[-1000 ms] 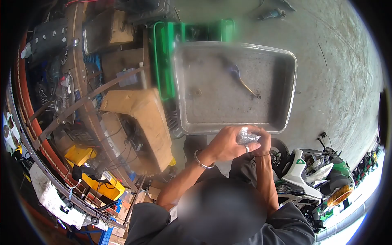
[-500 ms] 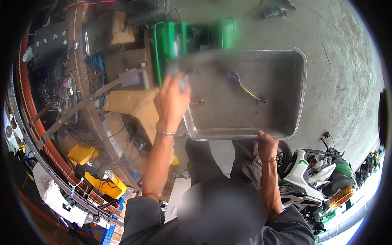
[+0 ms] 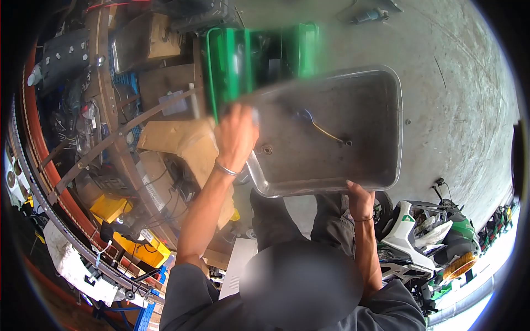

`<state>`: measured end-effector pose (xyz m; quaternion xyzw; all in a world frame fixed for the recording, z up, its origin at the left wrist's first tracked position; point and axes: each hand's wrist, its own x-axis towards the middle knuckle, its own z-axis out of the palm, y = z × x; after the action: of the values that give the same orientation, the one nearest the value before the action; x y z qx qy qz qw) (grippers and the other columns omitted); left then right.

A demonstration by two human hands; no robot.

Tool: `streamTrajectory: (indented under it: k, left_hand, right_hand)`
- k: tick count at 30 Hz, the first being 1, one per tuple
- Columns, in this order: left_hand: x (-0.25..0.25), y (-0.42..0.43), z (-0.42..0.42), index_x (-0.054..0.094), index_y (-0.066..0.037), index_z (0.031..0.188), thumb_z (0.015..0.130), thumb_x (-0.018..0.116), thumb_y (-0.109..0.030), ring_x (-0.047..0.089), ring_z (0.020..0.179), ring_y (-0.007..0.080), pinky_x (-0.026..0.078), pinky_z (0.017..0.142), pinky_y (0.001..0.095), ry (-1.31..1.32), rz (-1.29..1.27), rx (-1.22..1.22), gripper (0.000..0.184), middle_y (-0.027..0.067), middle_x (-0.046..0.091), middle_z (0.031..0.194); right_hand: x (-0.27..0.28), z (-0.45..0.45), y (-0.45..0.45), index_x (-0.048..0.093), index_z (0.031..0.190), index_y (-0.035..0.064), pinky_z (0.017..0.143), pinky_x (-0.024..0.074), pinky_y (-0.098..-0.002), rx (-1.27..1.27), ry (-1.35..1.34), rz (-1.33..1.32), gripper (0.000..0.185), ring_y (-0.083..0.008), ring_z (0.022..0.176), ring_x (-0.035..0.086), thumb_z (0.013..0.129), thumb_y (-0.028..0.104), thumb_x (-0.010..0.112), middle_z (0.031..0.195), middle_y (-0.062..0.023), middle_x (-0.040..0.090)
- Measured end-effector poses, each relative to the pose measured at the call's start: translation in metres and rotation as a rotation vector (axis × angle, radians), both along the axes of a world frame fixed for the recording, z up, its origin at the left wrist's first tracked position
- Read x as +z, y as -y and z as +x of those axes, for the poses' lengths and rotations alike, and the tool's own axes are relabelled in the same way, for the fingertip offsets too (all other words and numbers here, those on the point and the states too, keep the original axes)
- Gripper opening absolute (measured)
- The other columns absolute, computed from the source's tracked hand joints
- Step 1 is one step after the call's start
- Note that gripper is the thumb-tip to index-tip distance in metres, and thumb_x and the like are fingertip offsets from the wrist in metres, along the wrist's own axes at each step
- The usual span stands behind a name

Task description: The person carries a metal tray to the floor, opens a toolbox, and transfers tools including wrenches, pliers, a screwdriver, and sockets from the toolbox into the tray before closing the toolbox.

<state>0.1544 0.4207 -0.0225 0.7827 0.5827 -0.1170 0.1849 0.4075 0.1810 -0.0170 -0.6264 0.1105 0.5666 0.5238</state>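
Observation:
A rectangular grey metal tray (image 3: 331, 165) is held up in front of my body, its left end lower in the view than its right. My left hand (image 3: 237, 135) is closed on the tray's left rim, and its fingertips are partly hidden. At the near rim, toward the right corner, my right hand (image 3: 361, 199) grips with the thumb over the edge. Inside the tray lies a thin curved yellowish piece (image 3: 324, 132) with a bluish end and a small ring at the other end. A small round ring-like part (image 3: 266, 149) is near the left wall.
Behind the tray is a green frame or bin (image 3: 229, 60). Cardboard boxes (image 3: 176, 137) and a metal rack (image 3: 118, 149) crowd the left. A white and green motorcycle (image 3: 408, 229) stands at the right. On the concrete floor (image 3: 452, 110) a power tool (image 3: 371, 16) lies far off.
The tray has shifted left and turned slightly, its left end coming closer to my body. My left hand has moved down a little with it; the right hand stays at the near rim.

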Motion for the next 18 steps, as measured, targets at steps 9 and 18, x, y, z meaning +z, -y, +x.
streamTrajectory:
  k: [9,18]
  left_hand:
    - [0.025,0.001,-0.013,0.07,0.001,0.099,0.077,0.077,-0.016,0.067,0.081,0.0345,0.052,0.074,0.0385,0.349,0.049,0.359,0.029,0.0167,0.07,0.092]
    - [0.002,0.003,-0.002,0.069,-0.003,0.095,0.079,0.076,-0.015,0.067,0.082,0.0326,0.052,0.073,0.0388,0.363,0.132,0.41,0.021,0.0137,0.069,0.091]
  right_hand:
    - [-0.01,-0.002,-0.003,0.054,0.123,-0.002,0.092,0.0462,-0.0344,-0.05,-0.076,-0.051,0.048,-0.0201,0.104,0.059,0.076,-0.004,0.064,0.111,-0.0074,0.061]
    - [0.002,-0.005,-0.016,0.056,0.119,-0.0049,0.09,0.049,-0.0357,0.009,-0.053,-0.064,0.044,-0.0225,0.099,0.062,0.076,-0.005,0.064,0.108,-0.0105,0.063]
